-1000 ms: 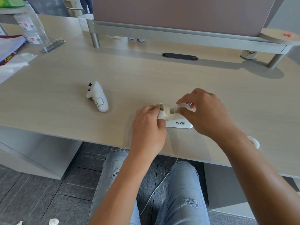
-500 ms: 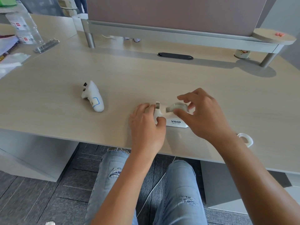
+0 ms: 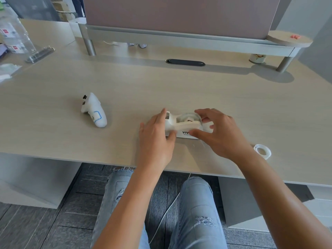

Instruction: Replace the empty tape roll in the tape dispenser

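Observation:
A white tape dispenser [image 3: 179, 126] stands on the wooden desk [image 3: 179, 90] near its front edge. A clear tape roll [image 3: 188, 116] sits in the dispenser's cradle. My left hand [image 3: 156, 139] grips the dispenser's cutter end, thumb on the near side and fingers on the far side. My right hand [image 3: 221, 135] is spread loosely around the rear end and the roll, with the thumb in front of the printed label and the fingers apart. A bare white tape core [image 3: 262, 151] lies flat on the desk to the right, beside my right wrist.
A white hand controller [image 3: 94, 111] lies to the left of the dispenser. A monitor riser [image 3: 179, 40] spans the back of the desk, with a black cable slot [image 3: 185, 62] in front of it. Plastic bottles [image 3: 12, 36] and papers crowd the far left.
My right hand has set the roll down into the dispenser and spread its fingers apart. My left hand has stayed on the cutter end. The camera view has shifted slightly.

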A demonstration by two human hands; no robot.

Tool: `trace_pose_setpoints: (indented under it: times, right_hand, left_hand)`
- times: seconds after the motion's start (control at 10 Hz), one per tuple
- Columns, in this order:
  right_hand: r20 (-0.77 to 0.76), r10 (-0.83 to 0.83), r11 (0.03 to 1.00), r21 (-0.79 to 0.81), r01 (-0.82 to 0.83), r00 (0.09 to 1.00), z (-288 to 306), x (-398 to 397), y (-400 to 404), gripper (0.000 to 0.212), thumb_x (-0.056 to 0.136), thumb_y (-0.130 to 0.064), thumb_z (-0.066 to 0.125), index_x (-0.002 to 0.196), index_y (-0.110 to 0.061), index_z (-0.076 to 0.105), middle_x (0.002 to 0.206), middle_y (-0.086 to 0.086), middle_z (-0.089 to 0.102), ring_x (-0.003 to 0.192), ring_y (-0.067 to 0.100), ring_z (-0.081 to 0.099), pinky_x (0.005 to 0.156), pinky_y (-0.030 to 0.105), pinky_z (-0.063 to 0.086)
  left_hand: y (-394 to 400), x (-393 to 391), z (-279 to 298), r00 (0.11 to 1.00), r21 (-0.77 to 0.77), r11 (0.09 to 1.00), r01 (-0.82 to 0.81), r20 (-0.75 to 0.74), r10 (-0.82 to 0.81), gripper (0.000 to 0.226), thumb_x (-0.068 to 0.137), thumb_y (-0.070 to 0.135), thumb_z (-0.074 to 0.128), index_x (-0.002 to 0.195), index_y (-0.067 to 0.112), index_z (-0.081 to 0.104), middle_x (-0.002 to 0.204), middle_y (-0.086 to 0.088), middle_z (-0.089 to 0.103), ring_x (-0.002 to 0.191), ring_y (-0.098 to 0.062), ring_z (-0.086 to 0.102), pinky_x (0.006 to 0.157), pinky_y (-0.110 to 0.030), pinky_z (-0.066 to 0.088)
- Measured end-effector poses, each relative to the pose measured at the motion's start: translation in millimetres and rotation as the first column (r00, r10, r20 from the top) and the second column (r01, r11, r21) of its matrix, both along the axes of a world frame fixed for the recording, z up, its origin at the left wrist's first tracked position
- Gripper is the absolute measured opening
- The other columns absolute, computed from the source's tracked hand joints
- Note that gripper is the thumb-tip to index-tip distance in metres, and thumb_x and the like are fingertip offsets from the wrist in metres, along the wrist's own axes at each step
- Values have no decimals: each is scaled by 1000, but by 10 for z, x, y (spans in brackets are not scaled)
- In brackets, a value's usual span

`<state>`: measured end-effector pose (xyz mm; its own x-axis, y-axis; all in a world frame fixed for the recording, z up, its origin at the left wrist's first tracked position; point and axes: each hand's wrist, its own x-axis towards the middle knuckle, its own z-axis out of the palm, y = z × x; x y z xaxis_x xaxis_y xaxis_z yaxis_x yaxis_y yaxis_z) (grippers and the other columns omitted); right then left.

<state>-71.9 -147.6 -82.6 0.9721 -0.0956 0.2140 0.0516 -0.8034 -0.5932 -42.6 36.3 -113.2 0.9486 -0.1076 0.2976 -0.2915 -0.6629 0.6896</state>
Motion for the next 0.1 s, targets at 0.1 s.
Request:
trace_pose_setpoints:
  times: [0.1]
  right_hand:
    - [20,-13,1000,9,13,1000,-14,1,15,62,82,-38,83,138,-20,63,124,-3,70,110,15,67,96,44,56]
  left_hand:
    - [-2,41,-53,1000,-25,1000,-4,19,4,66,88,17,72,150,13,48,140,-3,64,126,-31,60,110,-51,44]
